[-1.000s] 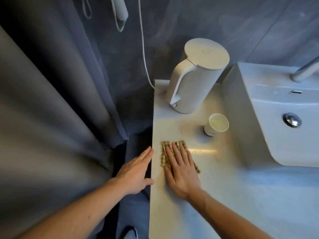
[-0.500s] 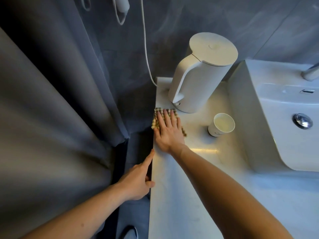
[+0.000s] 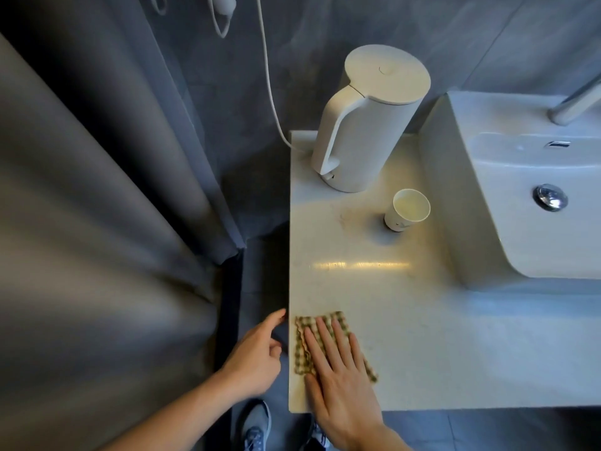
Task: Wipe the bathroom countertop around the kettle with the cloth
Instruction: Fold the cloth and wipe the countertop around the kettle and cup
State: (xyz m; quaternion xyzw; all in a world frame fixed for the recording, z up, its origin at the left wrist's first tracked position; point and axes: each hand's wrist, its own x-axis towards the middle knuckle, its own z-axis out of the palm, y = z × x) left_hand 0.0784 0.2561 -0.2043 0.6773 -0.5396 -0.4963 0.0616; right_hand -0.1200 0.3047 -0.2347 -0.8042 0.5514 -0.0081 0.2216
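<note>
A tall white kettle (image 3: 367,125) stands at the back left of the pale countertop (image 3: 406,336), handle turned toward me. A small green-checked cloth (image 3: 300,346) lies flat near the counter's front left corner. My right hand (image 3: 338,375) presses flat on the cloth, fingers spread, covering most of it. My left hand (image 3: 257,356) hovers beside the counter's left edge, fingers loosely curled and holding nothing; its index finger reaches toward the edge.
A white paper cup (image 3: 408,213) stands just right of the kettle. A white basin (image 3: 533,196) with a chrome drain fills the right side. A white cord (image 3: 270,79) runs up the grey wall. A grey curtain (image 3: 97,206) hangs at left.
My right hand slid the cloth up the counter's left edge to the kettle base, then pulled it back to the front left corner. My left hand stayed beside the edge.
</note>
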